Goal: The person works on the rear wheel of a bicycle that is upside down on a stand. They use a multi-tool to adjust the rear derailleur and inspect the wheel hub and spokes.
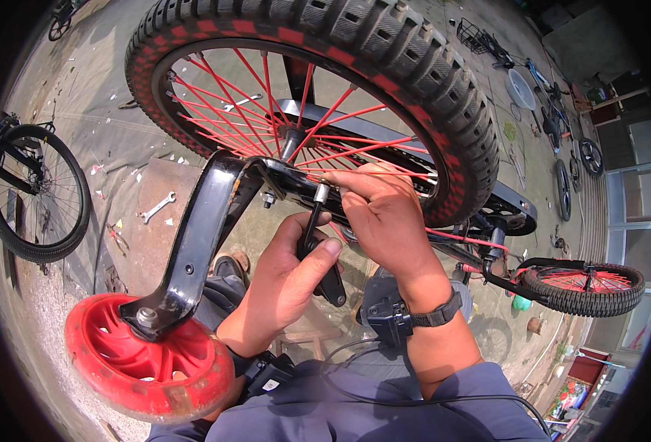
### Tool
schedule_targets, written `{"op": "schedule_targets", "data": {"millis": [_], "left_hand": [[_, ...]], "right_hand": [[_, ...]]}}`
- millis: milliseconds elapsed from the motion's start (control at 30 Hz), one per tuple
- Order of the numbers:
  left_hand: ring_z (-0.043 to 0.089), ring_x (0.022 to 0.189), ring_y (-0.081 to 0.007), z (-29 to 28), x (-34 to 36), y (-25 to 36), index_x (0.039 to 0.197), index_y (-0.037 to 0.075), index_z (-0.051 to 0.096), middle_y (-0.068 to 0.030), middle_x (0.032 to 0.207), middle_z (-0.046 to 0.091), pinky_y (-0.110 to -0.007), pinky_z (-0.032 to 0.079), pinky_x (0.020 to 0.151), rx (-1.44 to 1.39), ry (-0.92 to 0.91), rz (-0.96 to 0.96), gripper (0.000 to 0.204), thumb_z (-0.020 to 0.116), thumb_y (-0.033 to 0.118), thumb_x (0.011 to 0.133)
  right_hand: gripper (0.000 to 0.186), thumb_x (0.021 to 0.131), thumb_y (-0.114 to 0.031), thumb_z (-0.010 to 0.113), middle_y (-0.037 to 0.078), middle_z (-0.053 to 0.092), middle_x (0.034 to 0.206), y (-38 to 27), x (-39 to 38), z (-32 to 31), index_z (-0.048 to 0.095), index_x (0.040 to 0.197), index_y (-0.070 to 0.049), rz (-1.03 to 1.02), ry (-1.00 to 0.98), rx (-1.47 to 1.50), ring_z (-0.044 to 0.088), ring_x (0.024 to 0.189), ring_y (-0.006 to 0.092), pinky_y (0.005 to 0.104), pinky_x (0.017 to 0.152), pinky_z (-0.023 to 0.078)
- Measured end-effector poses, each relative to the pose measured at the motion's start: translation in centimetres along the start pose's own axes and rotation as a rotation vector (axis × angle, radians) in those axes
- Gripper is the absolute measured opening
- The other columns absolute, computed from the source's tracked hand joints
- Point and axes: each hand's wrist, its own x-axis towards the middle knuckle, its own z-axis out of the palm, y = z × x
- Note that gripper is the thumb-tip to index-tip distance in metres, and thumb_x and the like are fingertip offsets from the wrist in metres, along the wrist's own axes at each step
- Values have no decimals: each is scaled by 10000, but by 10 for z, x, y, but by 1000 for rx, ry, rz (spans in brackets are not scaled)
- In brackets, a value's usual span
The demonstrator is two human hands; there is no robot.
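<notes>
My left hand [277, 283] grips a black bar [333, 287] with a silver cylindrical end [322, 193], below the bike's rear hub. My right hand [384, 225] has its fingertips closed at that silver end; any small piece in them is too small to name. Above both hands is a large knobby tyre [443, 96] on a wheel with red spokes. A bent black bracket [200, 228] runs down left from the hub area to a red training wheel [97, 350]. A bolt with a nut [268, 199] hangs under the bracket near the hub.
An open-end wrench [159, 206] and pliers [117, 237] lie at left, near a bicycle wheel [75, 191]. The bike's front wheel [609, 300] extends right. Several bicycles [550, 125], a white basin [520, 92] and a windowed wall [627, 206] are farther right.
</notes>
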Motion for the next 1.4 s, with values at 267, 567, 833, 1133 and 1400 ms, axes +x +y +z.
{"op": "schedule_targets", "data": {"millis": [267,567,833,1133,1400], "left_hand": [[674,814,-361,-8,-5,3,1321,-51,535,-192,986,622,-437,546,691,1040,165,348,556,773,240,911],[638,882,-184,2,-10,3,1407,-27,478,-80,1024,595,-316,529,784,-98,5,-57,519,626,312,1042],[633,938,-217,-1,-2,-26,1466,36,468,-75,1073,603,-384,550,817,-796,-177,-52,516,568,372,1087],[619,838,-229,4,0,-12,1379,14,547,-78,1036,618,-395,544,753,-115,4,-9,499,679,336,1022],[631,782,-349,-6,-1,-5,1320,-31,541,-193,1008,614,-425,519,677,1126,225,462,547,789,145,866]], "right_hand": [[270,859,-117,678,131,758,981,-1,-1,-1,787,1104,-79,46,-12,22,690,993,317,444,949,492],[272,856,-107,677,130,761,984,0,-1,-1,788,1102,-78,17,-10,-12,696,1011,314,442,946,505],[291,857,-116,661,133,760,987,-3,0,-2,781,1119,-80,34,-16,-7,696,1016,315,443,944,509],[293,851,-109,648,127,750,963,2,-1,1,780,1111,-87,-11,-1,-24,692,986,314,440,916,499],[279,864,-110,663,124,752,970,-2,-2,-1,785,1114,-90,32,-5,22,690,979,314,438,925,490]]}}
